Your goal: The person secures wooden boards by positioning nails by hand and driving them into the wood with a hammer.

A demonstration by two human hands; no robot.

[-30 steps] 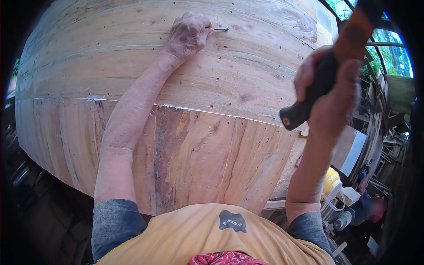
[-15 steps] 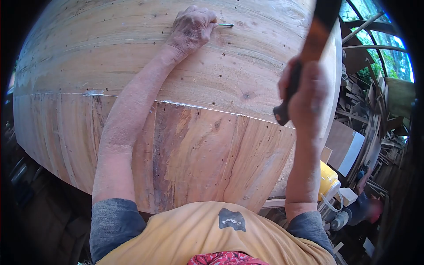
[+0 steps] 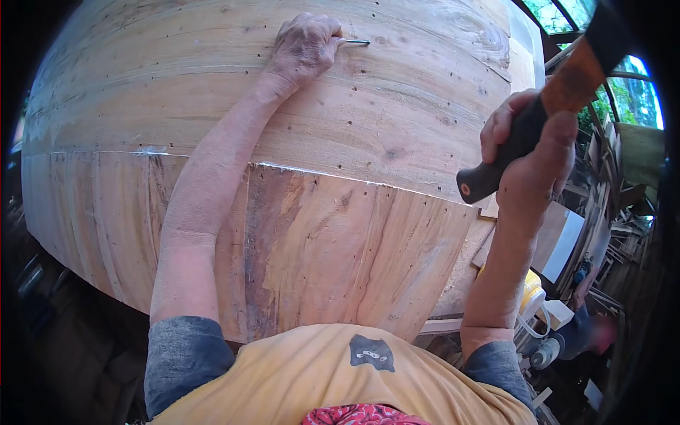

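Observation:
My left hand [image 3: 306, 47] rests on the upper part of a planked wooden surface [image 3: 319, 127], its fingers closed round a thin metal pin [image 3: 358, 42]. The pin's tip points right, near small dark holes in the planks. Over at the right, my right hand [image 3: 535, 152] is raised and wrapped round the black handle of a tool [image 3: 506, 152]. An orange and black upper part of the tool reaches the top right; its far end is lost in the dark edge of the view.
A white seam [image 3: 319, 173] crosses the planks. At the lower right are a yellow container [image 3: 531, 294], a power tool [image 3: 545, 353] and a blurred person [image 3: 581, 336]. Wood scraps [image 3: 602, 198] are piled along the right side.
My right hand swung left with the tool, then came back right and is raised again. My left hand and the pin have stayed nearly in place.

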